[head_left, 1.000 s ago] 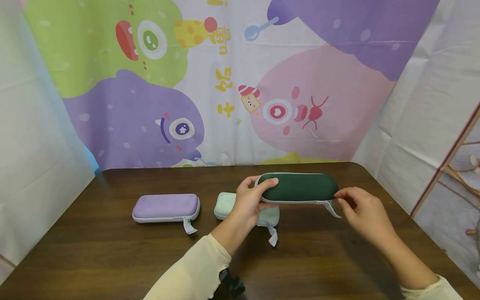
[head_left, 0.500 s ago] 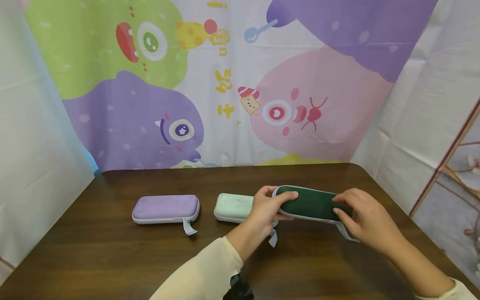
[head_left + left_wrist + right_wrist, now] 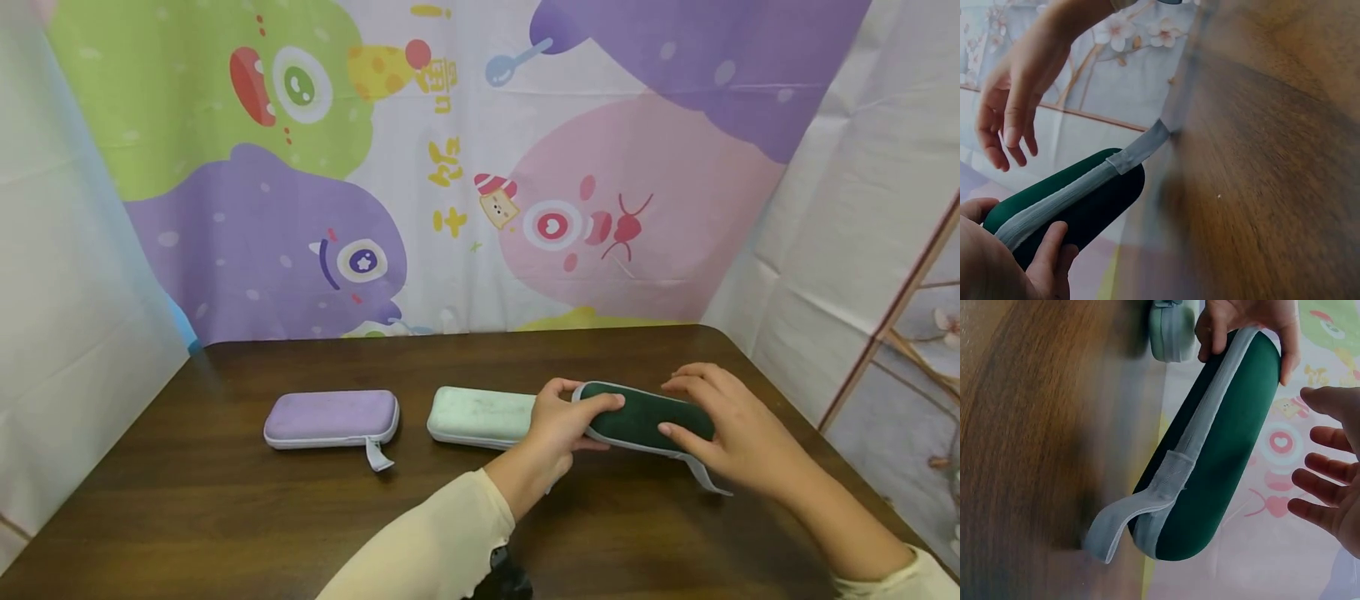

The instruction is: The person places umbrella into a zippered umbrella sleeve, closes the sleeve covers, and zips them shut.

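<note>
My left hand (image 3: 558, 425) grips the left end of a dark green zip case (image 3: 645, 418), thumb on top and fingers underneath. The case is tilted, its right end lower, held above the table. A grey ribbon tab (image 3: 1125, 515) hangs from the zipper at the lower end, and the zip looks closed. Over that end, my right hand (image 3: 738, 429) is spread with loose fingers. Both wrist views show a gap between the right hand (image 3: 1019, 94) and the case.
A purple zip case (image 3: 330, 417) lies on the brown table (image 3: 225, 517) at left. Beside it is a pale green case (image 3: 480, 414), partly hidden by my left hand. A cartoon-print cloth (image 3: 450, 283) hangs behind the table.
The dark green case moved right and downward in my left hand, its right end dipping. My right hand went from touching its right end to spread and apart from it.
</note>
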{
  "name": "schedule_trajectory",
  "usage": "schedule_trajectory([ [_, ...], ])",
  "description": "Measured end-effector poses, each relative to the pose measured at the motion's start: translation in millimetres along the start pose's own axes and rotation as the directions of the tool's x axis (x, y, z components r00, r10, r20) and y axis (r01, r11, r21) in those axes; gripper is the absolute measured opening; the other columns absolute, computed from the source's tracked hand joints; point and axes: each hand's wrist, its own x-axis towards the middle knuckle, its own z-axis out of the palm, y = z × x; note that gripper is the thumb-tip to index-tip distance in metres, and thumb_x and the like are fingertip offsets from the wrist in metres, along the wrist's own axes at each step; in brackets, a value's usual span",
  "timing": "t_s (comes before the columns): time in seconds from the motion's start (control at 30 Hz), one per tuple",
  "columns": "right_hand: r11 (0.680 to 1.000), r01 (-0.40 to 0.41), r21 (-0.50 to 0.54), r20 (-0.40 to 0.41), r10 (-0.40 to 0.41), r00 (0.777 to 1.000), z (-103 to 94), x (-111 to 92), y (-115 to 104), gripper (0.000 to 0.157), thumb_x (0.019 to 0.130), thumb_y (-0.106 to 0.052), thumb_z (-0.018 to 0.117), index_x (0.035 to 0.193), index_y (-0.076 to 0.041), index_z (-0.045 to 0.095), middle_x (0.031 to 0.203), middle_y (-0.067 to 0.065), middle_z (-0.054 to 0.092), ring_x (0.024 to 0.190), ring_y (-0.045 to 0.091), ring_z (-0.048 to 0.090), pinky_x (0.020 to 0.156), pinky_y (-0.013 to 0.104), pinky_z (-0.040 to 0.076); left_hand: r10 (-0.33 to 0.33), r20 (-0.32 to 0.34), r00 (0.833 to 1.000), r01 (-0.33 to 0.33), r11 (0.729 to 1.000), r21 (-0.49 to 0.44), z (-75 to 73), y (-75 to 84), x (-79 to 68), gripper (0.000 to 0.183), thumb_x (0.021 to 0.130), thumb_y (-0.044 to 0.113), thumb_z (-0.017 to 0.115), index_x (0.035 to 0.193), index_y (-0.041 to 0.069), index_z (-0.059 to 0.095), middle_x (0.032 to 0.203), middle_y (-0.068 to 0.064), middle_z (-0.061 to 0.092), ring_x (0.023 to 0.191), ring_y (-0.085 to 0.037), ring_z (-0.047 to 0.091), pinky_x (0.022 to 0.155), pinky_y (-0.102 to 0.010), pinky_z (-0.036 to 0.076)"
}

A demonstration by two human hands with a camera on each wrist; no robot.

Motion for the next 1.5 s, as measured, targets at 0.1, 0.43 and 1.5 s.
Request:
schedule_trajectory([
  [0.1, 1.000, -0.023, 0.008, 0.031, 0.023, 0.999, -0.7, -0.5, 0.1, 0.048, 0.071, -0.016, 0.086, 0.111, -0.007, 0.063, 0.120, 0.013, 0.056, 0.108, 0.032, 0.053, 0.084, 0.051, 0.045, -0.001, -0.008, 1.000, 0.001, 1.000, 0.017, 3.3, -3.1, 3.0, 0.049, 0.072, 0.015, 0.086, 0.109, 0.007, 0.053, 0.097, -0.015, 0.058, 0.071, -0.026, 0.069, 0.057, -0.043, 0.058],
  [0.43, 0.998, -0.054, 0.034, 0.066, 0.052, 0.996, -3.5, 0.7, 0.4, 0.049, 0.074, -0.019, 0.085, 0.115, -0.006, 0.061, 0.130, 0.019, 0.050, 0.115, 0.040, 0.048, 0.086, 0.058, 0.042, 0.013, -0.003, 1.000, -0.012, 0.970, 0.242, 10.0, -4.4, 16.9, 0.049, 0.077, 0.016, 0.084, 0.114, 0.000, 0.055, 0.092, -0.011, 0.057, 0.072, -0.025, 0.067, 0.061, -0.044, 0.058],
  [1.5, 0.987, -0.096, 0.126, 0.087, 0.086, 0.993, 16.3, 13.9, -18.2, 0.053, 0.078, -0.019, 0.083, 0.122, -0.006, 0.057, 0.137, 0.018, 0.045, 0.123, 0.042, 0.041, 0.091, 0.062, 0.039, 0.211, 0.426, 0.880, -0.437, 0.006, 0.900, 5.7, 9.0, 21.4, 0.040, 0.088, 0.035, 0.072, 0.122, 0.014, 0.066, 0.106, 0.000, 0.064, 0.094, -0.013, 0.058, 0.078, -0.024, 0.049],
])
